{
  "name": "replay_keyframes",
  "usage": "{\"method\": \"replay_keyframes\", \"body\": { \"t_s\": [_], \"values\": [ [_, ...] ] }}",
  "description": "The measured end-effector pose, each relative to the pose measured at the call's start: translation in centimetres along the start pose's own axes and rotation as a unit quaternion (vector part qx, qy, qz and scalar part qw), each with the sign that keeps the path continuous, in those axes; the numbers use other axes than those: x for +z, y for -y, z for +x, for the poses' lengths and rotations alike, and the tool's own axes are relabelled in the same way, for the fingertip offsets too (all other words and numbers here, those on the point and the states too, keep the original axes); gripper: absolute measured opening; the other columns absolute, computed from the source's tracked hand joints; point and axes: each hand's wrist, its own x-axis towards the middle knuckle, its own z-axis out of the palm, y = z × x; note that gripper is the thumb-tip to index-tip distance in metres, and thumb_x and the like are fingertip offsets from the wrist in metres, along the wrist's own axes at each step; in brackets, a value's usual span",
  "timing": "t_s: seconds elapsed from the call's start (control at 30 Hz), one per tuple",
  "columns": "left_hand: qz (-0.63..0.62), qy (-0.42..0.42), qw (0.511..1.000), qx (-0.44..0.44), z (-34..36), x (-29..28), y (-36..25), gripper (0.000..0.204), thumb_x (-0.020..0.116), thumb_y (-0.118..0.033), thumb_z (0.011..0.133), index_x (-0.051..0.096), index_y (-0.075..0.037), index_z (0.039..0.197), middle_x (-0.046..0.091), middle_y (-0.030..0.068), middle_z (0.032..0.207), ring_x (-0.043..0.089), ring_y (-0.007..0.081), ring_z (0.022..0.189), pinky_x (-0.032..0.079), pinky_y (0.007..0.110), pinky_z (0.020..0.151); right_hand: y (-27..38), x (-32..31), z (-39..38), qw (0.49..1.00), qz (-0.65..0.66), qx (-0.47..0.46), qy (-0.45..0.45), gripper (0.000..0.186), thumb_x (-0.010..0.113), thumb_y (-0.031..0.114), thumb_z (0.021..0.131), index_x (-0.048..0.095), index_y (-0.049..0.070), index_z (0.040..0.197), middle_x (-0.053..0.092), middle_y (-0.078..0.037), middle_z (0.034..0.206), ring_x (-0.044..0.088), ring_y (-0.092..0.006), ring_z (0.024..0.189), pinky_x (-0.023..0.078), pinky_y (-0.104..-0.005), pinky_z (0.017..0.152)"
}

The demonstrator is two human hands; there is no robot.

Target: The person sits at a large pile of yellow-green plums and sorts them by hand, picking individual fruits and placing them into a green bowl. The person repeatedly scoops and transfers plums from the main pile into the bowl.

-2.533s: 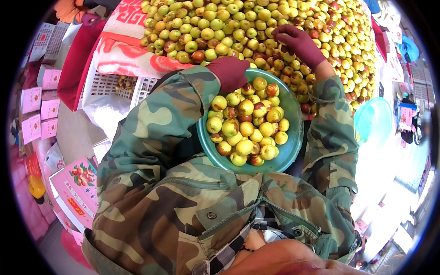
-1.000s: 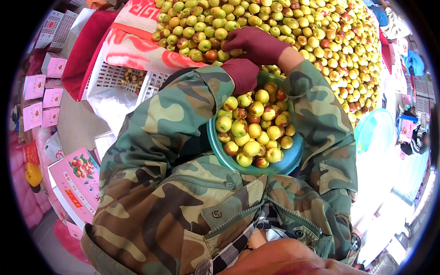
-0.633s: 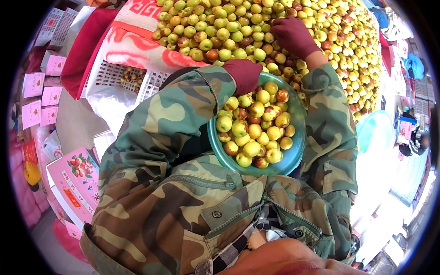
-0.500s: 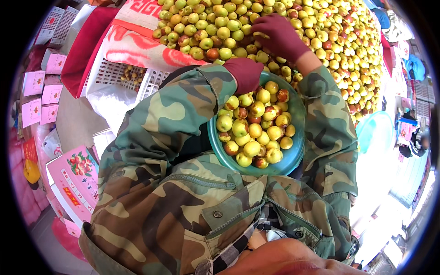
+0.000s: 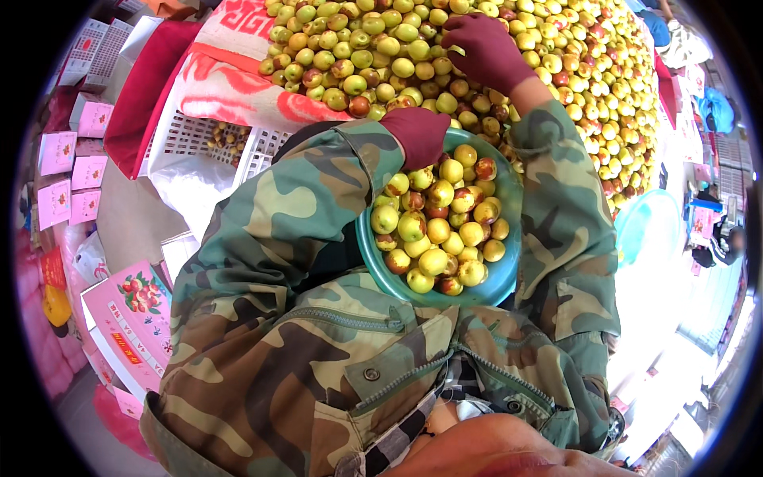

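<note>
Through my remote feed I read this as a fruit sorting and packing place. A great heap of yellow-green and reddish fruit [image 5: 592, 103] spreads under and beyond the right hand [image 5: 487, 52]; a part-filled basin [image 5: 509, 219] sits by the left hand [image 5: 417, 137]. Well left of that hand I see pink cartons [image 5: 56, 203], and nearer it, a white slotted crate [image 5: 184, 133].

Wide fisheye view from the wearer's head, looking steeply down, upright; the camouflage jacket [image 5: 294, 350] is nearest, filling the lower half; the teal basin [image 5: 508, 211] lies mid-frame, close by; the fruit heap [image 5: 588, 87] spreads farther off, toward the top; straight edges bend near the round, black-cornered rim.
</note>
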Motion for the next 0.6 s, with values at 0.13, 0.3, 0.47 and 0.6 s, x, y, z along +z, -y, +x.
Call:
{"method": "replay_keyframes", "body": {
  "t_s": [0.13,0.3,0.47,0.6],
  "values": [
    [0.001,-0.004,1.0,-0.002,0.0,0.4,0.3,0.035,0.06,-0.023,0.086,0.058,-0.004,0.116,0.068,0.0197,0.101,0.066,0.0378,0.095,0.052,0.049,0.083,4.7,0.2,0.6,0.972,0.124,0.077,0.185,0.015,0.073,0.022,0.08,0.071,0.014,0.093,0.068,-0.005,0.095,0.064,-0.0267,0.092,0.053,-0.0402,0.077],
    [-0.005,0.012,1.0,-0.018,0.2,0.0,0.0,0.033,0.059,-0.019,0.084,0.063,-0.003,0.112,0.069,0.0206,0.101,0.066,0.0382,0.095,0.053,0.048,0.083,6.8,2.4,2.4,0.949,-0.014,0.054,0.31,0.016,0.064,0.023,0.081,0.073,0.024,0.094,0.07,-0.003,0.083,0.069,-0.0269,0.083,0.054,-0.0421,0.071],
    [-0.012,0.017,0.999,-0.028,0.3,-0.1,0.1,0.033,0.058,-0.019,0.084,0.063,-0.003,0.112,0.069,0.0212,0.102,0.066,0.0385,0.096,0.052,0.048,0.084,6.9,3.2,2.7,0.949,-0.093,-0.015,0.302,0.016,0.062,0.021,0.079,0.072,0.023,0.09,0.069,-0.003,0.078,0.069,-0.026,0.078,0.053,-0.0416,0.064],
    [-0.015,0.008,1.0,-0.018,0.2,-0.1,0.1,0.035,0.058,-0.018,0.084,0.061,-0.003,0.116,0.069,0.0206,0.103,0.066,0.0382,0.097,0.052,0.048,0.084,6.7,3.3,1.8,0.969,-0.104,-0.023,0.222,0.009,0.063,0.019,0.078,0.07,0.019,0.084,0.067,-0.004,0.071,0.068,-0.0259,0.07,0.052,-0.0392,0.058]
  ]
}}
